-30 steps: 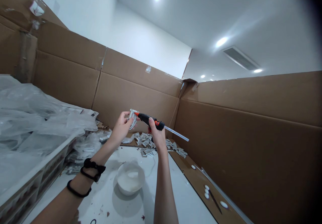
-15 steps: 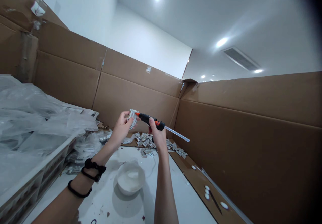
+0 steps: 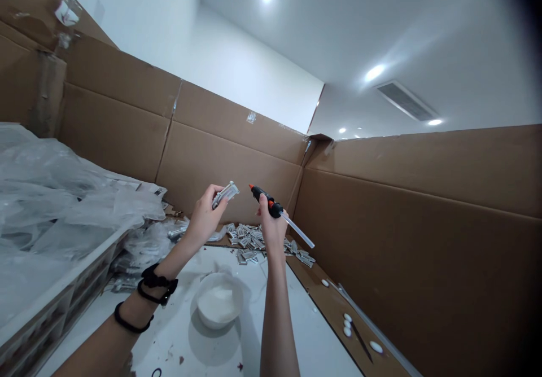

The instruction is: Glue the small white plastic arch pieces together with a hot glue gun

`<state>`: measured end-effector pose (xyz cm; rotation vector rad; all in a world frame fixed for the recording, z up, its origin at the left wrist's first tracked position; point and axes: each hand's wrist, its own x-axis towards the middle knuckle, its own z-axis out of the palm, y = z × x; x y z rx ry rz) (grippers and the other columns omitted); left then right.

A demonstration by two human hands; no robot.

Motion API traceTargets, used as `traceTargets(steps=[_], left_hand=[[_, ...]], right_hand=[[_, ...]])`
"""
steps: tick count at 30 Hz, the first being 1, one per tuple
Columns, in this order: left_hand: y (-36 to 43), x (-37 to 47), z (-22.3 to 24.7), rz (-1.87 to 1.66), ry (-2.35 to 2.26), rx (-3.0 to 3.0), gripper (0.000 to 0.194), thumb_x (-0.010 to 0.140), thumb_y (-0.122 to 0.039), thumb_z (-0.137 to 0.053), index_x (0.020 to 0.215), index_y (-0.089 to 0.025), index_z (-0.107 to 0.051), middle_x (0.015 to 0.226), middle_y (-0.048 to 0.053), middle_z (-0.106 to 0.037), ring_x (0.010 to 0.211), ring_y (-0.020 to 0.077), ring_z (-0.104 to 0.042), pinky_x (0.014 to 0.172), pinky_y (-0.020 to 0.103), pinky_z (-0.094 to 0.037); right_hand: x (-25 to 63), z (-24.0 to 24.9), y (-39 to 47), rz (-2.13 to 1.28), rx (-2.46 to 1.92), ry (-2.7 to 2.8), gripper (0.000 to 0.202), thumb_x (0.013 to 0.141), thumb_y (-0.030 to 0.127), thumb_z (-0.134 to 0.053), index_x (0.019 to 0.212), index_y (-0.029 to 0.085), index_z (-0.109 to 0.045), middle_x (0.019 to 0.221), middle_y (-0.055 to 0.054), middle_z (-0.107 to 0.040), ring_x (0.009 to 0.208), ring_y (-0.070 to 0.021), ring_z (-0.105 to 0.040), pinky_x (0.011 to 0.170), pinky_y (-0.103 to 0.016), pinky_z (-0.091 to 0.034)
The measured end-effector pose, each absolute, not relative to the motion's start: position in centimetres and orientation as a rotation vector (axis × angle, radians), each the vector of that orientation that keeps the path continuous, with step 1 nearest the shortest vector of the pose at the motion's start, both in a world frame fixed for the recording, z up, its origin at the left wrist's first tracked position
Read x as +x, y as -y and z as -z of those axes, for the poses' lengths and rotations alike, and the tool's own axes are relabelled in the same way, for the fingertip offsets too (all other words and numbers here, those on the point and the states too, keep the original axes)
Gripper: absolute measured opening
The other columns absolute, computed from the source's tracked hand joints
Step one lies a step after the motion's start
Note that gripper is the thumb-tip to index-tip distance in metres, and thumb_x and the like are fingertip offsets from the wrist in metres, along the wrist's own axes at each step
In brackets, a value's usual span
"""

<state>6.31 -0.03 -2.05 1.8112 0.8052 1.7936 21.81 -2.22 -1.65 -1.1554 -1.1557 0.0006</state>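
Note:
My left hand point(image 3: 206, 214) grips a small silver-white part point(image 3: 226, 193) between thumb and fingers, tilted with its end toward the right. In my right hand point(image 3: 272, 224) is a black and orange hot glue gun point(image 3: 267, 201), its orange nozzle up and to the left, a clear glue stick point(image 3: 298, 230) sticking out of its back. A short gap separates the nozzle from the part. Beneath my hands a white bowl point(image 3: 218, 303) with something pale inside rests on the white table point(image 3: 203, 354). Behind my right hand lies a heap of similar silver parts point(image 3: 249, 239).
Clear plastic bags point(image 3: 63, 196) are piled on a crate point(image 3: 80, 298) at left. Cardboard walls point(image 3: 237, 162) enclose the back and right. White oval pieces point(image 3: 376, 347) and a thin dark tool point(image 3: 362, 340) lie on a cardboard strip along the right edge.
The glue gun's nozzle has drawn away from the silver-white part, moving right. My left hand has turned the part from upright and face-on to a slanted, edge-on position.

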Motion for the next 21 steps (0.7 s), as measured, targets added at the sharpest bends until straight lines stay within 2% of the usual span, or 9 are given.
traceTargets(steps=[4, 10, 16, 21], left_hand=[[-0.3, 6.0, 1.8, -1.706, -0.836, 1.835, 0.022, 0.073, -0.034, -0.060, 0.085, -0.016, -0.060, 0.080, 0.004, -0.065, 0.073, 0.0167, -0.058, 0.069, 0.028, -0.043], [-1.0, 5.9, 2.1, -1.710, -0.696, 1.567, 0.033, 0.064, -0.035, -0.068, 0.088, -0.014, -0.061, 0.082, 0.006, -0.066, 0.076, 0.0169, -0.060, 0.069, 0.028, -0.045], [-0.6, 5.8, 2.0, -1.668, -0.650, 1.308, 0.041, 0.060, -0.032, -0.070, 0.094, -0.012, -0.061, 0.091, 0.009, -0.066, 0.081, 0.0178, -0.060, 0.070, 0.027, -0.046], [-0.6, 5.7, 1.8, -1.685, -0.644, 1.276, 0.049, 0.060, -0.027, -0.068, 0.105, -0.013, -0.055, 0.102, 0.010, -0.063, 0.088, 0.0178, -0.060, 0.072, 0.027, -0.045]], right_hand=[[21.9, 1.6, 2.1, -0.142, -1.092, 1.048, 0.054, 0.076, 0.065, -0.048, 0.056, 0.015, -0.054, 0.054, -0.002, -0.054, 0.048, -0.0118, -0.044, 0.050, -0.024, -0.034], [21.6, 1.3, 2.7, -0.259, -0.987, 1.067, 0.057, 0.075, 0.066, -0.048, 0.056, 0.014, -0.059, 0.052, -0.004, -0.056, 0.045, -0.0104, -0.043, 0.046, -0.024, -0.035], [21.7, 1.8, 2.9, -0.313, -0.942, 1.257, 0.052, 0.076, 0.061, -0.051, 0.059, 0.014, -0.059, 0.053, -0.004, -0.059, 0.046, -0.0113, -0.048, 0.048, -0.023, -0.039], [21.4, 2.1, 2.6, -0.302, -0.971, 1.360, 0.046, 0.075, 0.058, -0.055, 0.060, 0.014, -0.058, 0.052, -0.003, -0.059, 0.046, -0.0111, -0.048, 0.047, -0.022, -0.037]])
